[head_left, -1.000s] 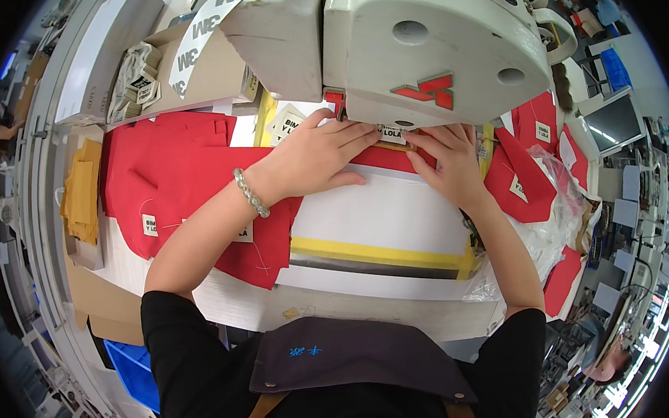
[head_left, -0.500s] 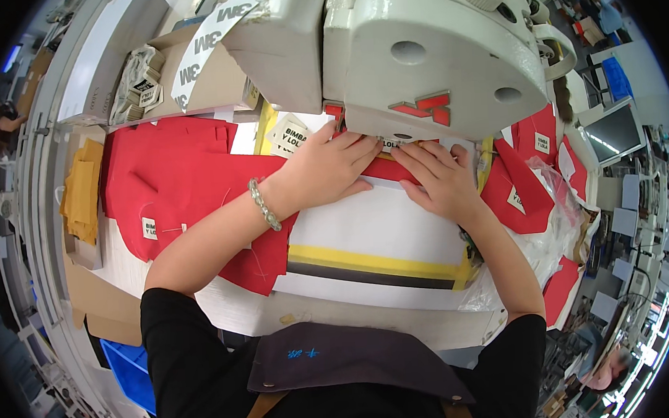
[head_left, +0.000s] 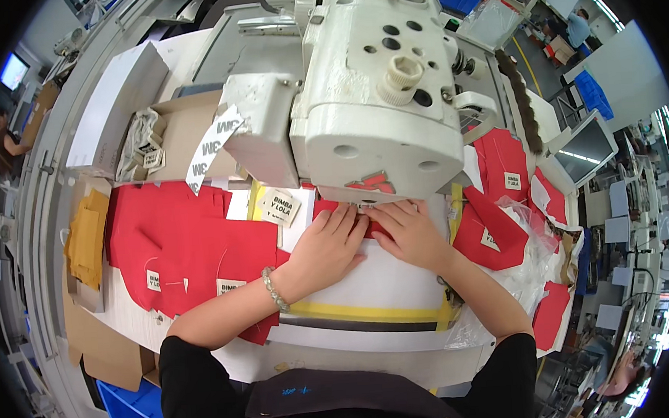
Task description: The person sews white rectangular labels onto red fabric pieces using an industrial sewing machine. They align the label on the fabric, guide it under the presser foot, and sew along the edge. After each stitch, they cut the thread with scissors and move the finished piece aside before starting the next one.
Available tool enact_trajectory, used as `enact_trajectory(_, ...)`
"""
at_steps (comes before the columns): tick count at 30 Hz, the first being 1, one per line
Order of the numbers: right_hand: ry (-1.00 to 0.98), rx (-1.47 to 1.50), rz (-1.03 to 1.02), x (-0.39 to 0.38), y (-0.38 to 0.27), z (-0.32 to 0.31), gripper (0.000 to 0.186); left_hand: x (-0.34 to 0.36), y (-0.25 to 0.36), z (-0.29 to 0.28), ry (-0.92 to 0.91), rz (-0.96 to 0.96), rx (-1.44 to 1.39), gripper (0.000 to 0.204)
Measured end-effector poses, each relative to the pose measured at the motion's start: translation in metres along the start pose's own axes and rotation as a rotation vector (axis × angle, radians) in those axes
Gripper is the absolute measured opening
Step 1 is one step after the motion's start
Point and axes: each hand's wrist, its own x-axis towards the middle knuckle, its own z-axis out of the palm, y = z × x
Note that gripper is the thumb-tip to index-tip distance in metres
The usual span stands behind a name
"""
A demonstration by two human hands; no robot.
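Note:
Under the head of a white sewing machine [head_left: 380, 141], both my hands press on a red fabric piece [head_left: 375, 228]. My left hand [head_left: 328, 248], with a bead bracelet on the wrist, lies with fingers stretched forward on the cloth's left part. Opposite it, my right hand [head_left: 413, 236] rests flat, thumb toward the left one. A small pale label shows only as a sliver between the fingertips, close to the machine's lower edge; the needle is hidden. Left of my hands lies a little stack of square white printed labels [head_left: 279, 206].
Red fabric pieces [head_left: 191, 241] are heaped at the left, some with labels. More labelled red fabric [head_left: 493, 230] lies at the right, beside crumpled clear plastic [head_left: 475, 319]. A cardboard box [head_left: 185, 141] holds label bundles; yellow pieces [head_left: 87, 239] fill a tray. Yellow tape [head_left: 371, 310] crosses the front.
The view has tilted, showing more of the sewing machine. My hands stay on the red fabric, with fingertips now closer together and less of the label between them visible.

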Motion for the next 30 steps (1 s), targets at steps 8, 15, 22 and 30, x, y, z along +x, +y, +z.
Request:
enact_trajectory(8, -0.04, 0.012, -0.06, 0.007, 0.003, 0.004, 0.045, 0.001, -0.035, -0.002, 0.002, -0.036, -0.081, 0.073)
enact_trajectory(15, -0.047, 0.024, -0.073, 0.01, 0.003, 0.004, 0.047, 0.002, -0.033, -0.003, -0.026, -0.111, -0.08, 0.078)
enact_trajectory(22, 0.019, -0.06, -0.064, 0.014, -0.006, -0.004, 0.047, -0.003, -0.032, -0.001, 0.008, -0.141, 0.002, 0.079)
enact_trajectory(30, 0.029, 0.08, 0.024, 0.019, -0.015, 0.002, 0.044, -0.006, -0.033, -0.002, 0.002, -0.136, 0.037, 0.08)
